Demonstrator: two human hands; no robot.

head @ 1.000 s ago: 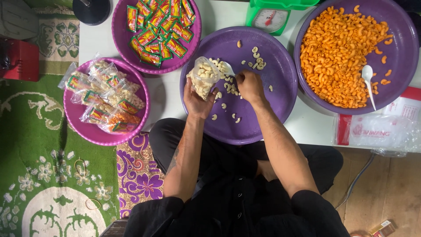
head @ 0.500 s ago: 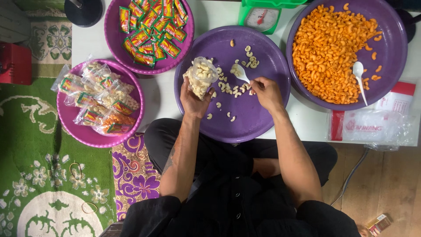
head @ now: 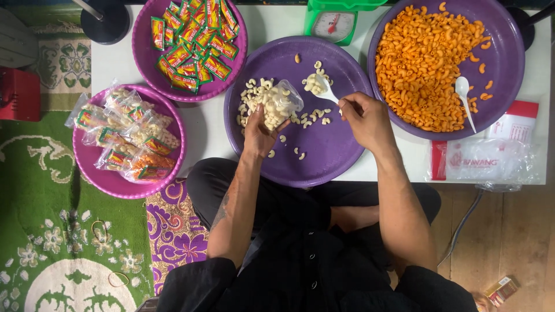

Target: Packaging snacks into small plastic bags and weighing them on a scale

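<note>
Left hand (head: 260, 132) had its fingers closed round a clear bag (head: 277, 104) of pale macaroni, held over the middle purple tray (head: 324, 162) on the bench. Right hand (head: 365, 115) pinched a white spoon (head: 325, 88), loaded, just right of the bag mouth. Bag looked soft, light and slippery, prone to sag; best gripped low round its filled belly. Loose pieces lay beneath both hands.
</note>
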